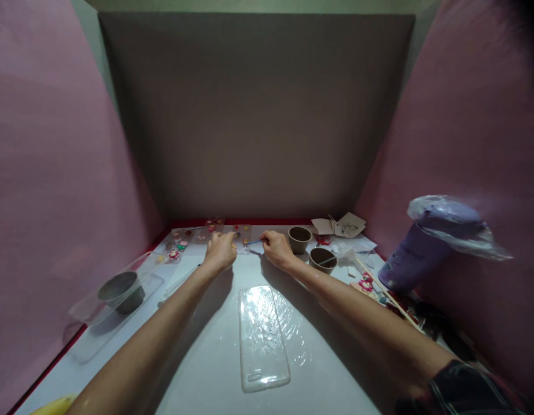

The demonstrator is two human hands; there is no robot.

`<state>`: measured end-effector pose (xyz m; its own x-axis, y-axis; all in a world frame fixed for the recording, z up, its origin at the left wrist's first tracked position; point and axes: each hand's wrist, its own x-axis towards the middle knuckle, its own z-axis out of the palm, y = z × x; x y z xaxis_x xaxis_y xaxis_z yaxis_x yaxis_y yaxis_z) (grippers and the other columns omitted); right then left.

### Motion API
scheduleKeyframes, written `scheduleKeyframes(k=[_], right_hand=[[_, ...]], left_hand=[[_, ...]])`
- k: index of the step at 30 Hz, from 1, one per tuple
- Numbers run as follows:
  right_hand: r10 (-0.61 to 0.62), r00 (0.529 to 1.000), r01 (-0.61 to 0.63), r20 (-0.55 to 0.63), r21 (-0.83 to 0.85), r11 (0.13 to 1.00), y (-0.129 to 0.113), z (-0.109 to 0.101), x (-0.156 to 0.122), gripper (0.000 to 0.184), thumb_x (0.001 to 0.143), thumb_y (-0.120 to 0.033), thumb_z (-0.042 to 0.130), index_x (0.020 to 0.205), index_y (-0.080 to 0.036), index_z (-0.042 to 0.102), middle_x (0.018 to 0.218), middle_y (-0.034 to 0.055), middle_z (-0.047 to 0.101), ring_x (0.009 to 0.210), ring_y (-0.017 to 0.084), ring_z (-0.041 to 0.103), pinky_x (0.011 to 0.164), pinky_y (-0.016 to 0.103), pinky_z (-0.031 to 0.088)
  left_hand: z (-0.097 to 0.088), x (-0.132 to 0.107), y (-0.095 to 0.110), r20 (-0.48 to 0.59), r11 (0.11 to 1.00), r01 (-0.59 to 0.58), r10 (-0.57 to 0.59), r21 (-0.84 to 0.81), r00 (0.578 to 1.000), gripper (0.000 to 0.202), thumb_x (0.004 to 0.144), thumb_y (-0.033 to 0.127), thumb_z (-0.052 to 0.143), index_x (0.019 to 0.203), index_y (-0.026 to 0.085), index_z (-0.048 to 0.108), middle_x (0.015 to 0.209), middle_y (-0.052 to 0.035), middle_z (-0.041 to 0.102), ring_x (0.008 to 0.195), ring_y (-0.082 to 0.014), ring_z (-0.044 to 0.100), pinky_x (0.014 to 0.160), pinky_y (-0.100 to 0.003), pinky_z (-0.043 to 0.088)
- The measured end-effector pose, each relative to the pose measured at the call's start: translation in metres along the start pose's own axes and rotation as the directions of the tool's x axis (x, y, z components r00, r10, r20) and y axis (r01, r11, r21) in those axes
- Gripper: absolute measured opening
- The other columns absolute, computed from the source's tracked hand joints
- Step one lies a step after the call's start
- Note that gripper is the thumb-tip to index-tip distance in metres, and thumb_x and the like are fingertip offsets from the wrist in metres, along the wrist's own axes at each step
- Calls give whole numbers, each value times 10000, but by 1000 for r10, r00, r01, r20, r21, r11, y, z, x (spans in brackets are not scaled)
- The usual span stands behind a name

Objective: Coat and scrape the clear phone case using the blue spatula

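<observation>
My right hand is closed around a thin blue stick, which points left. The stick's tip reaches a clear piece with small coloured charms on it, at the back of the table. My left hand is at the left side of that piece, its fingers curled together. Whatever lies between the left fingertips is too small to make out. Nearer to me, between my forearms, a clear phone case lies flat with shiny, wet-looking smears in and beside it.
Two brown cups stand right of my right hand, one with a stick in it. A dark cup and a clear plastic tray are at left. A purple tumbler with plastic over it leans at right. Charms lie back left.
</observation>
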<state>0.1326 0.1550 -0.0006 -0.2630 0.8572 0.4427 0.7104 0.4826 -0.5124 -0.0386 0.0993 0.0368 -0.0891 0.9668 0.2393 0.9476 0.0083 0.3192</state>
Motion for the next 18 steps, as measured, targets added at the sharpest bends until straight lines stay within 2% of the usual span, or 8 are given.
scheduleKeyframes(k=[3, 7, 13, 15, 18], right_hand=[[-1, 1000, 1, 2, -6, 1000, 3, 1, 1, 256, 832, -94, 499, 930, -169, 722, 969, 83, 739, 896, 203, 659, 798, 262, 447], [-8, 1000, 8, 8, -14, 1000, 4, 1, 2, 252, 848, -113, 490, 929, -170, 721, 959, 82, 737, 883, 201, 657, 778, 262, 443], [-32, 999, 32, 31, -25, 999, 0, -1, 2, 257, 846, -97, 489, 944, -169, 716, 988, 86, 731, 898, 203, 650, 773, 267, 434], [-36, 999, 37, 36, -30, 999, 0, -2, 2, 254, 848, -92, 487, 939, -166, 713, 981, 90, 728, 890, 202, 649, 771, 269, 432], [-40, 998, 42, 37, -37, 998, 1, -2, 1, 247, 844, -79, 489, 923, -162, 708, 964, 93, 724, 879, 196, 646, 772, 266, 430]], left_hand=[[6, 13, -9, 7, 1000, 7, -6, -25, 1000, 458, 780, 124, 510, 1223, 172, 616, 1191, -123, 665, 1211, -290, 506, 993, -396, 407], [5, 34, -24, 6, 997, 34, -34, -70, 999, 496, 755, 93, 521, 1236, 174, 612, 1145, -98, 690, 1144, -238, 570, 983, -328, 418], [11, 57, -42, 47, 991, 71, -66, -110, 997, 429, 797, 53, 482, 1190, 142, 630, 1083, -113, 705, 1098, -218, 608, 933, -288, 443], [16, 63, -45, 75, 991, 71, -62, -117, 995, 392, 830, 64, 497, 1194, 142, 618, 1096, -115, 692, 1083, -210, 612, 928, -301, 452], [22, 73, -48, 110, 990, 67, -53, -124, 992, 298, 907, 234, 550, 1192, 154, 591, 1147, -99, 644, 1052, -208, 610, 915, -389, 489]])
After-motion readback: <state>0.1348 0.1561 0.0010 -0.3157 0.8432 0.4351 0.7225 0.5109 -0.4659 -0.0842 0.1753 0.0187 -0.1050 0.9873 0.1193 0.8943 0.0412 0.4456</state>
